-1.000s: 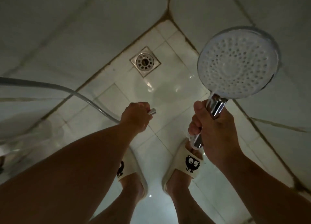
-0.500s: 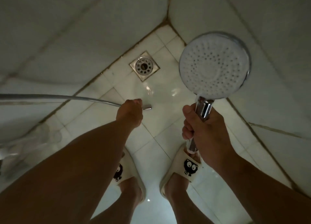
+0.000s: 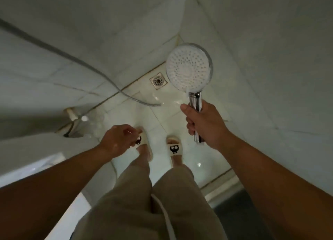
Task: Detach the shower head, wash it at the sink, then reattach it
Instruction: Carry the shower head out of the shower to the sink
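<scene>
The shower head (image 3: 188, 68) is round, white-faced with a chrome rim and chrome handle, detached from its hose. My right hand (image 3: 203, 124) grips the handle and holds the head upright, its face turned toward me, above the floor drain. The metal hose (image 3: 100, 75) hangs free from the upper left, and its loose end (image 3: 158, 105) swings just above the floor tiles. My left hand (image 3: 117, 140) hovers low at centre left with loosely curled fingers, holding nothing, well below and left of the hose end.
A square metal floor drain (image 3: 158, 81) sits in the tiled corner. My feet in cream slippers (image 3: 174, 148) stand on wet white floor tiles. A white fixture edge (image 3: 32, 169) lies at lower left, and a raised threshold (image 3: 221, 184) at lower right.
My left hand let go of the hose end and dropped lower; the hose now hangs free. The view pulled back, and the shower head stays in my right hand.
</scene>
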`<move>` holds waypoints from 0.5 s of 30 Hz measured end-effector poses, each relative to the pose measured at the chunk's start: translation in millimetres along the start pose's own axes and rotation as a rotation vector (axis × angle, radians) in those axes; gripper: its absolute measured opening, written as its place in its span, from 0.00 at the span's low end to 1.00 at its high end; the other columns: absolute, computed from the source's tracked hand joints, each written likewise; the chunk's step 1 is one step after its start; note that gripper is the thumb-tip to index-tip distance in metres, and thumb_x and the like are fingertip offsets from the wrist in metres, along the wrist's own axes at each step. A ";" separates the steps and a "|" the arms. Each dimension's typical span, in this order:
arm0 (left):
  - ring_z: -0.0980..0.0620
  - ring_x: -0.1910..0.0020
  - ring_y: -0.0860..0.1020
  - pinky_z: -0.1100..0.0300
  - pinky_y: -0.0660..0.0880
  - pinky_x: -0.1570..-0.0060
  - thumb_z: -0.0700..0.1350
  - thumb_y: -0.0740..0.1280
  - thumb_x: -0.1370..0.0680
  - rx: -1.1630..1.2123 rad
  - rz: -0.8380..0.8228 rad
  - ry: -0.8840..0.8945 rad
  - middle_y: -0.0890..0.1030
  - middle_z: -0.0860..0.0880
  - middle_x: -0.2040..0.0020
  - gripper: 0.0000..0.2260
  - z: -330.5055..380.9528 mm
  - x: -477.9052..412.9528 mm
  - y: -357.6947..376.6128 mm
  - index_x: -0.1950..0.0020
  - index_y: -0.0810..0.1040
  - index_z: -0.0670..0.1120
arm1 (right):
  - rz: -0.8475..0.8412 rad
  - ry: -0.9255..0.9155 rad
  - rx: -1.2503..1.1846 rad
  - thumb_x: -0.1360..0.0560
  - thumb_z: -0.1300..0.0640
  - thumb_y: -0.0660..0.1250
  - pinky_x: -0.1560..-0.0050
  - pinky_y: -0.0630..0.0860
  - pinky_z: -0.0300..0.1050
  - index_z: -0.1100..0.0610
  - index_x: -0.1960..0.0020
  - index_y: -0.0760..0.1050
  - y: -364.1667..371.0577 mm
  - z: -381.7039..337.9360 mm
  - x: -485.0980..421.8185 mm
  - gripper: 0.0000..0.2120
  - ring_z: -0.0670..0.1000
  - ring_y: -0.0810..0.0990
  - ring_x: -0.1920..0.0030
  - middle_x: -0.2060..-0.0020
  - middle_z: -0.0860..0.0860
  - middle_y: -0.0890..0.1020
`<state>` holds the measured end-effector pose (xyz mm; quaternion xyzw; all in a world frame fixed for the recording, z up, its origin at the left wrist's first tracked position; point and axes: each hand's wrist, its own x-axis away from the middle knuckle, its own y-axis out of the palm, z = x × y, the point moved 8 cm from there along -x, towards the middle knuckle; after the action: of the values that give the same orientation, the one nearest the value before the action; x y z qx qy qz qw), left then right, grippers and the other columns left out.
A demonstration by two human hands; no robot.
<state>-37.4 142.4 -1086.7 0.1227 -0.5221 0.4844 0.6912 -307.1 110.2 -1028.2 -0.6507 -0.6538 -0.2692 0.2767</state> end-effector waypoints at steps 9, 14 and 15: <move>0.43 0.58 0.85 0.51 0.81 0.56 0.42 0.69 0.20 0.728 0.344 -0.019 0.86 0.42 0.56 0.04 -26.8 218.7 -44.2 0.50 0.83 0.43 | -0.292 0.014 0.430 0.20 0.58 0.69 0.73 0.68 0.45 0.57 0.52 0.68 54.8 -70.8 115.3 0.09 0.50 0.69 0.73 0.69 0.55 0.73; 0.48 0.61 0.83 0.54 0.79 0.58 0.42 0.69 0.20 1.022 0.517 -0.054 0.86 0.42 0.58 0.05 -97.5 302.5 -35.9 0.50 0.83 0.42 | -0.423 0.007 0.737 0.28 0.63 0.64 0.71 0.69 0.47 0.59 0.54 0.69 128.8 -74.1 153.4 0.04 0.54 0.72 0.70 0.66 0.56 0.74; 0.48 0.62 0.83 0.54 0.79 0.58 0.42 0.69 0.21 1.064 0.555 -0.064 0.86 0.42 0.58 0.05 -115.2 319.0 -34.1 0.50 0.83 0.41 | -0.471 0.001 0.794 0.29 0.63 0.63 0.69 0.70 0.48 0.59 0.55 0.70 149.2 -71.6 163.7 0.04 0.55 0.72 0.70 0.67 0.56 0.74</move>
<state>54.7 375.9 -856.0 0.3255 -0.2409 0.8377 0.3665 -157.2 175.3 -862.6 -0.3278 -0.8363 -0.0537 0.4363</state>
